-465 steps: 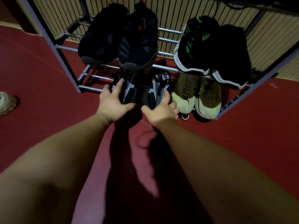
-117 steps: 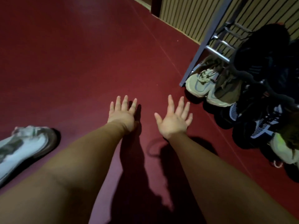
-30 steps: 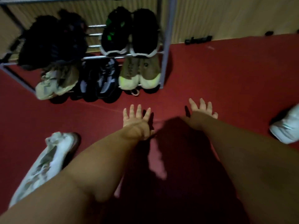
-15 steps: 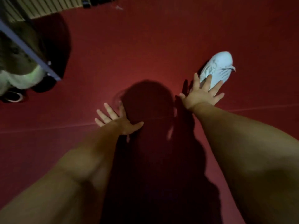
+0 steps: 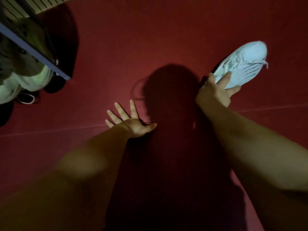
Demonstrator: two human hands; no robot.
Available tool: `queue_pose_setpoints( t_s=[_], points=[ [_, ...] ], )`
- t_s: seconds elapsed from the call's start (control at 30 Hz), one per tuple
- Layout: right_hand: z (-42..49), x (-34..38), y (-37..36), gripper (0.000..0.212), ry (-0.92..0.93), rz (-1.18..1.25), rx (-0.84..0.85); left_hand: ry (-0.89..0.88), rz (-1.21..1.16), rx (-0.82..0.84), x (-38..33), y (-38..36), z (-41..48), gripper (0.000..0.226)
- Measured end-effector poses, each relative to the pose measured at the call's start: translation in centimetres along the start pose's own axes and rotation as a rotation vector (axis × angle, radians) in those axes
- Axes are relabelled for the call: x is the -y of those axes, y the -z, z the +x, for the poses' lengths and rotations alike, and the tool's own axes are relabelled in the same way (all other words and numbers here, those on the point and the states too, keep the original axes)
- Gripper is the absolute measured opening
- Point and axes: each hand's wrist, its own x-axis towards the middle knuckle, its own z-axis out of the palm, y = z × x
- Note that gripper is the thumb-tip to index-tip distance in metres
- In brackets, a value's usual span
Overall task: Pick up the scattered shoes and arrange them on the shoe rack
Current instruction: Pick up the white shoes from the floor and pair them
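A white sneaker (image 5: 243, 64) with white laces lies at the right over the red floor, toe pointing up and right. My right hand (image 5: 216, 90) grips its heel end, thumb over the top and fingers under the sole. My left hand (image 5: 131, 120) hovers over the floor in the middle, fingers spread, holding nothing. The shoe rack (image 5: 33, 47) shows only its right corner post at the upper left, with an olive and pale-soled shoe (image 5: 25, 79) on its bottom tier.
Red floor (image 5: 150, 30) fills the view, crossed by a faint seam line. My own shadow falls dark across the centre. A slatted wall (image 5: 30, 4) runs behind the rack at the top left.
My right hand went from reaching with spread fingers beside the white sneaker to gripping its heel. The view shifted slightly; my left hand stays spread over the floor.
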Motion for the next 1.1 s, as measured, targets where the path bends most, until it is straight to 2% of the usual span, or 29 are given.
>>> queue_pose_setpoints(
  t_s=[0.13,0.23,0.3,0.5,0.63,0.67,0.83,0.93,1.03,1.1],
  points=[
    [-3.2,2.6,-1.4,0.065,0.247,-0.067,0.129,0.000,-0.010,-0.021,0.1,-0.1,0.0,0.122],
    [-5.7,5.4,-0.1,0.076,0.286,-0.009,0.309,-0.013,-0.020,-0.040,0.1,-0.3,-0.1,0.122],
    [-6.8,6.7,0.9,0.086,0.374,-0.018,0.360,-0.019,-0.029,-0.045,0.2,-0.3,-0.2,0.121],
    [-3.7,5.5,2.0,0.083,0.641,-0.419,0.121,-0.027,-0.064,-0.032,0.3,-0.5,0.0,0.123],
    [-0.8,5.7,2.4,0.116,0.645,-0.517,0.124,-0.028,-0.037,-0.004,0.1,-0.2,-0.3,0.123],
    [-0.4,5.8,2.5,0.119,0.664,-0.553,0.130,-0.026,-0.031,0.000,0.0,-0.1,-0.4,0.122],
    [-0.3,5.7,2.4,0.106,0.701,-0.526,0.083,-0.027,-0.023,0.030,0.1,0.0,-0.2,0.122],
    [-1.8,5.8,1.5,0.098,0.585,-0.430,0.032,-0.040,-0.031,0.025,0.2,0.0,-0.4,0.120],
    [-4.1,6.1,0.9,0.101,0.476,-0.369,0.091,-0.100,-0.040,-0.010,0.7,-0.2,-0.8,0.116],
    [-5.3,5.7,0.5,0.111,0.455,-0.393,0.148,-0.177,-0.039,-0.054,2.0,-0.4,-1.0,0.110]
  ],
)
